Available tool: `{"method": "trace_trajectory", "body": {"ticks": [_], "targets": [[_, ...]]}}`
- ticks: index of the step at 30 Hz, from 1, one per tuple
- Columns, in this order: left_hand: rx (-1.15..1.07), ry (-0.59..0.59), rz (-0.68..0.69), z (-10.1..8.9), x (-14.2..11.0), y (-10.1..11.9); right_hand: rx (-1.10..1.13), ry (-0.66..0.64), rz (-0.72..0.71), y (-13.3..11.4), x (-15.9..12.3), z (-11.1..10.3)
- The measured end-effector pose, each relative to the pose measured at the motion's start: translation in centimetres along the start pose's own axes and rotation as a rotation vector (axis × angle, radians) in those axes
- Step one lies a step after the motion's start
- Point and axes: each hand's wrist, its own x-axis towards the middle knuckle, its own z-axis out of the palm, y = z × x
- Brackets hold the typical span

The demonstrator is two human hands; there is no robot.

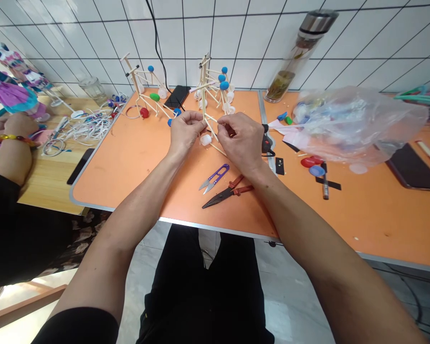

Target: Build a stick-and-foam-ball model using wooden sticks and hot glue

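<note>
Between my hands is a small frame of thin wooden sticks (pixel 211 128) with a white cap-like piece (pixel 205 139) at its lower part. My left hand (pixel 187 133) pinches it near an upright stick, thumb and forefinger together. From the other side, my right hand (pixel 241 141) is closed with its fingertips at the end of a stick. Behind them stands a stick model (pixel 203 79) with blue balls (pixel 224 85). A similar model (pixel 135 83), with a red ball (pixel 144 112) and a green one, stands to the left. Purple-handled thread snips (pixel 218 175) and red-handled pliers (pixel 229 191) lie below my hands.
A clear plastic bag (pixel 354 124) lies on the right, near a tilted-looking glass bottle (pixel 288 62) against the tiled wall. Phones (pixel 417 165), bottle caps (pixel 311 161) and black strips lie about. At far left, a person's hands (pixel 19 126) are beside tangled white strips (pixel 89 125).
</note>
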Motion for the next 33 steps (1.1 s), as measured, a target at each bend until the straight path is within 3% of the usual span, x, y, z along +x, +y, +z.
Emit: {"method": "trace_trajectory", "body": {"ticks": [25,33], "targets": [[-0.003,0.018,-0.011,0.1,-0.4,0.5,0.014,-0.035,0.020,0.0,-0.1,0.1],[0.025,-0.011,0.098,-0.2,0.8,-1.0,-0.052,-0.053,-0.013,0.1,0.0,0.2]]}}
